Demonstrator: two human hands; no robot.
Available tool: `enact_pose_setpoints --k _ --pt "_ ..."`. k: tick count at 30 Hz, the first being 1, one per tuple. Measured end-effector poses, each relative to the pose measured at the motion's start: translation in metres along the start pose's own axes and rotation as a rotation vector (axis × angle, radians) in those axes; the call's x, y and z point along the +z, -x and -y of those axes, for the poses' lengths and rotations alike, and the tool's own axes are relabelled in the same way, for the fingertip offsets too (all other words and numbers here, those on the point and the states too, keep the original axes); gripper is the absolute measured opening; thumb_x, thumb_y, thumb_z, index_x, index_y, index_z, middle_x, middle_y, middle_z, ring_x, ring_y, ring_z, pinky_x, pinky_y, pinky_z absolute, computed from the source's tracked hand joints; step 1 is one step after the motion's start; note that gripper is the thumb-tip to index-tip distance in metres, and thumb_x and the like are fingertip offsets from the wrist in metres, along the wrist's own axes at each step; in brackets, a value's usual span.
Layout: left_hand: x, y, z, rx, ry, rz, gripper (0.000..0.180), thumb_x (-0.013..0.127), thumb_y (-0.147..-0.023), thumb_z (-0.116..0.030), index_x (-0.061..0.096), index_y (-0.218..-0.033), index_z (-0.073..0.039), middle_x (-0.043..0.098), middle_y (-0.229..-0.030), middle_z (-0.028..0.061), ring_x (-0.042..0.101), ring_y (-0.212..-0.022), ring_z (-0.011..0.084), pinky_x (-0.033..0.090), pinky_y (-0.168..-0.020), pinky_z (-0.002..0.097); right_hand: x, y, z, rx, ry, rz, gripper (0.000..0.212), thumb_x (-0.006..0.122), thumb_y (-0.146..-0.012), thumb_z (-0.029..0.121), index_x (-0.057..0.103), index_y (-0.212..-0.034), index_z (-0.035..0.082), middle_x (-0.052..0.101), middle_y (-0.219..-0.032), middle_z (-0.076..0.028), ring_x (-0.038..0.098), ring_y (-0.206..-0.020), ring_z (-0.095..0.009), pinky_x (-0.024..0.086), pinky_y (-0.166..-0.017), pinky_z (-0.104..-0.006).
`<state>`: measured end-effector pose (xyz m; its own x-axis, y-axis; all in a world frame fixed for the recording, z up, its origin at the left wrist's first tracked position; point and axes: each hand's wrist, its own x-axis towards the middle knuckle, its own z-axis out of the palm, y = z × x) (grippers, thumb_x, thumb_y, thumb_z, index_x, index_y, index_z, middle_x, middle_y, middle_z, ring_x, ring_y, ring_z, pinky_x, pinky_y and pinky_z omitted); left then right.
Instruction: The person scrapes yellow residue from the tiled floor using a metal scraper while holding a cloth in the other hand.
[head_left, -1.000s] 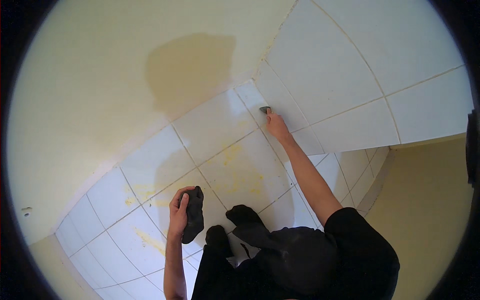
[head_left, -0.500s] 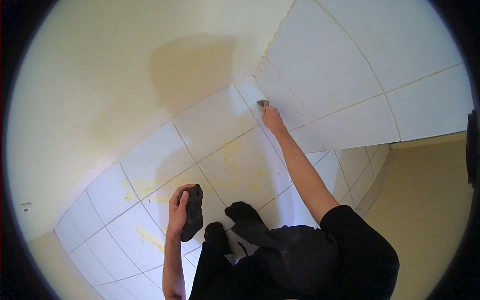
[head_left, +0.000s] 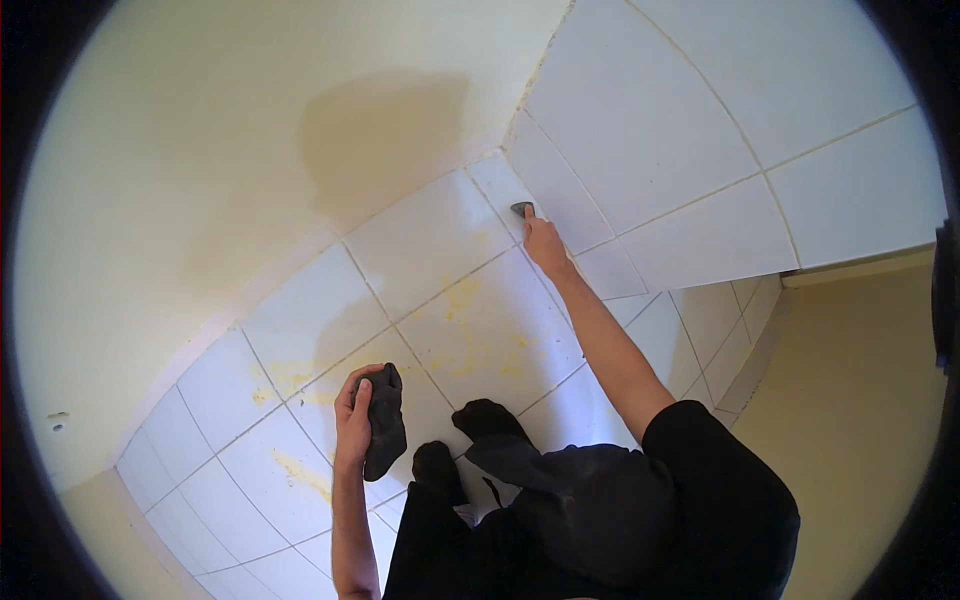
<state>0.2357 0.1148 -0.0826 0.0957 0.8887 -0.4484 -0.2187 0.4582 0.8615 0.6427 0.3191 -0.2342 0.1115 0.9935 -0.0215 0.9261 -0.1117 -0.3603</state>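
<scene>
In my left hand (head_left: 353, 420) is a dark grey, soft-looking cloth (head_left: 386, 425), folded or bunched into a long shape. The fingers are closed around its left side, and it hangs above the tiled floor. My right arm stretches far forward toward the corner. That right hand (head_left: 543, 243) grips a small dark wedge-shaped piece (head_left: 521, 209) that looks like a scraper blade; its handle is hidden by the fingers. The piece is at the narrow floor tile beside the tiled wall, and I cannot tell whether it presses on the tile.
Yellow smears (head_left: 460, 295) mark the white floor tiles (head_left: 410, 240). A cream wall (head_left: 200, 150) rises at the left, a white tiled wall (head_left: 650, 130) at the right. My feet in black socks (head_left: 490, 420) stand close below. A dark object (head_left: 943, 300) shows at the right rim.
My right hand and the wedge-shaped piece have come slightly back toward me, away from the corner. The left hand keeps its hold on the cloth. The view has shifted a little.
</scene>
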Motion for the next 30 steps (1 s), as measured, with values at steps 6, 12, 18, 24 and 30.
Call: enact_pose_setpoints --k 6,12,18,24,30 --pt "-0.006 0.001 0.008 -0.001 -0.040 0.006 0.027 0.047 -0.103 -0.025 0.060 -0.117 -0.005 0.064 -0.093 0.0042 0.060 -0.073 0.0098 0.051 -0.064 0.0245 -0.007 0.000 0.019 0.103 -0.005 0.078 0.047 0.046 -0.097 0.025 0.048 -0.131 -0.006 0.067 -0.094 -0.027 0.066 -0.090 -0.042 0.053 -0.079 -0.0514" --pt "-0.012 0.001 0.005 -0.024 -0.007 -0.011 0.028 0.047 -0.103 -0.025 0.060 -0.117 -0.005 0.064 -0.094 0.0043 0.061 -0.074 0.0099 0.052 -0.064 0.0244 -0.009 0.039 0.031 0.344 -0.111 -0.015 0.040 0.051 -0.095 0.030 0.058 -0.119 -0.001 0.067 -0.092 -0.026 0.065 -0.091 -0.042 0.051 -0.079 -0.0512" --pt "-0.013 -0.003 0.008 -0.010 -0.008 0.000 0.029 0.048 -0.103 -0.025 0.060 -0.118 -0.004 0.064 -0.093 0.0041 0.060 -0.074 0.0097 0.052 -0.065 0.0245 -0.008 0.017 -0.001 0.329 -0.257 0.089 0.043 0.052 -0.094 0.033 0.063 -0.098 -0.009 0.065 -0.094 -0.033 0.064 -0.095 -0.045 0.050 -0.085 -0.0503" --pt "-0.013 -0.004 0.006 -0.019 -0.017 -0.006 0.028 0.048 -0.103 -0.024 0.060 -0.117 -0.004 0.064 -0.093 0.0045 0.060 -0.074 0.0095 0.052 -0.064 0.0243 -0.031 0.007 0.038 0.407 -0.157 0.336 0.048 0.047 -0.097 0.033 0.062 -0.093 -0.013 0.066 -0.088 -0.033 0.068 -0.076 -0.042 0.056 -0.071 -0.0487" --pt "-0.006 -0.009 0.006 -0.028 -0.012 -0.002 0.028 0.048 -0.103 -0.024 0.060 -0.117 -0.004 0.064 -0.092 0.0048 0.060 -0.072 0.0093 0.051 -0.063 0.0241 -0.038 -0.007 0.033 0.330 -0.118 0.434 0.054 0.042 -0.101 0.033 0.059 -0.097 -0.018 0.066 -0.083 -0.033 0.066 -0.055 -0.038 0.055 -0.048 -0.0444"
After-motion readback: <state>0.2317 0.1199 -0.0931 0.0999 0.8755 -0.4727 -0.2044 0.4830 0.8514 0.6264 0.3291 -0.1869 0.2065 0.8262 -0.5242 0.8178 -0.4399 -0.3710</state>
